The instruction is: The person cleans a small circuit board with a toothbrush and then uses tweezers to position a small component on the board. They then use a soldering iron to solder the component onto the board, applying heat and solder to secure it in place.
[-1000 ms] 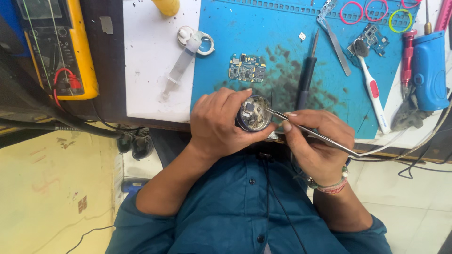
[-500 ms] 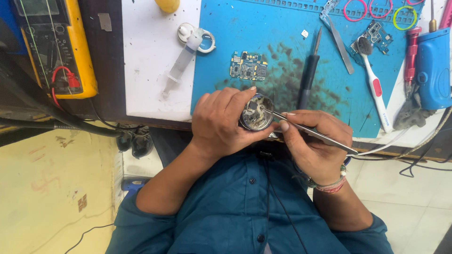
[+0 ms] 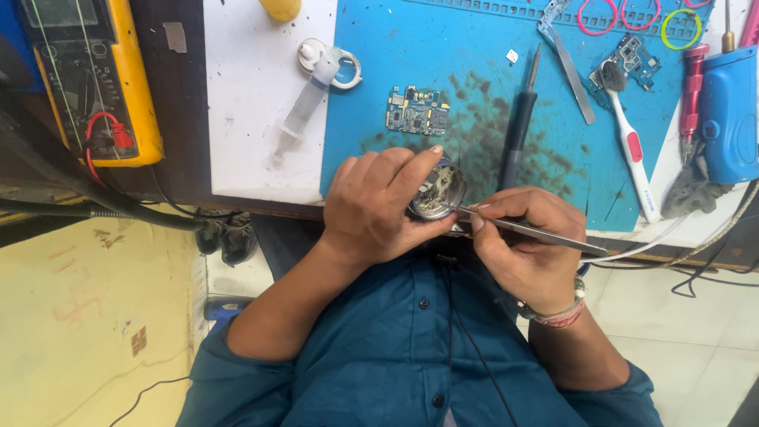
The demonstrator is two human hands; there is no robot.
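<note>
Left hand [image 3: 387, 205] curls tight around a small round metal casing with exposed workings [image 3: 437, 190], at the edge of the stained blue work mat [image 3: 474, 71]. Right hand [image 3: 526, 245] pinches slim steel tweezers [image 3: 530, 228], tips touching the casing. A black-handled soldering iron [image 3: 518, 130] lies just beyond the grip.

A workbench [image 3: 182, 103] spans the upper frame. On it lie a blue mat [image 3: 474, 47] at upper centre, a white sheet [image 3: 253, 95] left of it, and a yellow multimeter [image 3: 95, 79] at upper left.
</note>
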